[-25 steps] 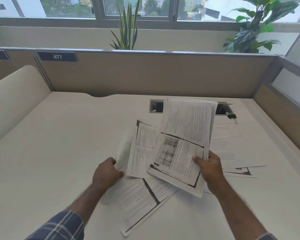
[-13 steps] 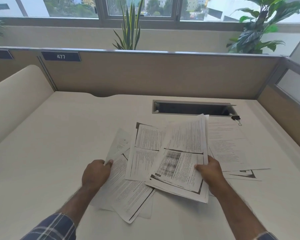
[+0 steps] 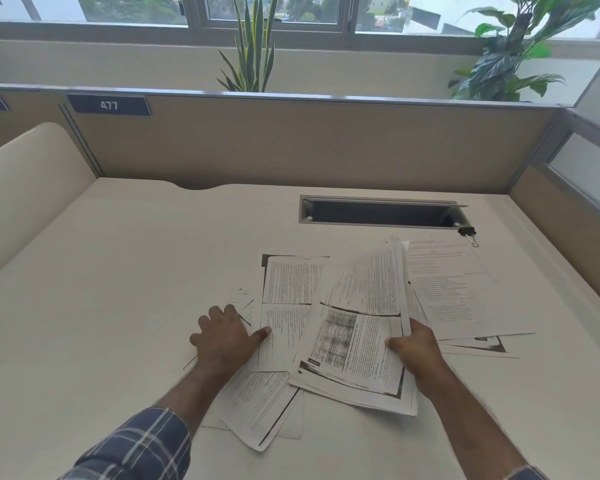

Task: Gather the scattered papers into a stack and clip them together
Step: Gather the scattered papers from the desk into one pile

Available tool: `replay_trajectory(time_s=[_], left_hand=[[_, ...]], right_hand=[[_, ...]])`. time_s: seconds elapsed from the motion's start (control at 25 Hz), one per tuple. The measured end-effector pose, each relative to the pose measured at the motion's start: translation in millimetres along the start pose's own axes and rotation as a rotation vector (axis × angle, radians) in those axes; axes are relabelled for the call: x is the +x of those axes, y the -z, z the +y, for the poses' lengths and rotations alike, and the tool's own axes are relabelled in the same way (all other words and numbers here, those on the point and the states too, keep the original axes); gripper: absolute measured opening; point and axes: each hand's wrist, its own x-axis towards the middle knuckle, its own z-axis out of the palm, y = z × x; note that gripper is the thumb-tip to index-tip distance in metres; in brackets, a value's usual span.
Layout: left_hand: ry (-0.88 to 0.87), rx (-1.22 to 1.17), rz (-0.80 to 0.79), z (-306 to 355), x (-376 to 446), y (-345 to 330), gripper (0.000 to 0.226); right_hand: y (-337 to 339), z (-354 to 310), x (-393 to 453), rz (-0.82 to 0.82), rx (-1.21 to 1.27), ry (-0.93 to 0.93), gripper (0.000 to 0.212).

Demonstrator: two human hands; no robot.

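A: Head view, desk 477 – right hand (image 3: 417,348) pinches a part-gathered bundle (image 3: 357,327), now dropped low from its raised tilt a sec ago. Left hand (image 3: 227,336), fingers spread, now presses flat on loose sheets (image 3: 284,306) it was pinching.

B: Meaning?

A: Gathering's mid-way; binder clip (image 3: 467,232) waits unused by the cable slot (image 3: 378,213).

B: Hidden?

A: Sheet count, print – unreadable; lower pages covered.
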Motion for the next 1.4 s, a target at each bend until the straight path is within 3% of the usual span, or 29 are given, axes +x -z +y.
replay_trajectory(time_s=[0.16,0.32,0.68,0.88,1.0,1.12,1.28,1.4], left_hand=[[0.088,0.093,-0.083,9.9,7.1,8.0,0.099],[0.09,0.071,-0.184,10.6,13.6,13.6,0.086],[-0.065,-0.592,-0.093,-1.0,12.5,32.3,0.013],[-0.117,-0.976,-0.184,-19.0,6.1,65.7,0.03],[-0.106,-1.265,-0.333,-27.4,5.8,80.2,0.052],[-0.1,-1.466,-0.477,-28.7,-0.6,82.1,0.059],[-0.142,-1.518,-0.628,-16.3,-15.4,73.9,0.065],[-0.132,-1.432,-0.602,-9.4,-19.8,67.3,0.064]], right_hand=[[0.3,-2.0,-1.5,-0.015,-0.004,0.014,0.036],[-1.2,-8.6,-2.9,-0.045,0.005,0.019,0.036],[5.1,-21.8,-3.7,-0.071,0.259,0.009,0.03],[5.2,-26.3,-1.6,-0.12,0.472,0.024,0.033],[-3.3,-33.2,-3.1,-0.187,0.593,0.034,0.037],[-12.8,-36.5,-4.4,-0.263,0.714,-0.036,0.035],[-20.8,-27.8,-3.5,-0.337,0.734,-0.119,0.04],[-19.3,-26.8,-8.1,-0.404,0.647,-0.08,0.041]])
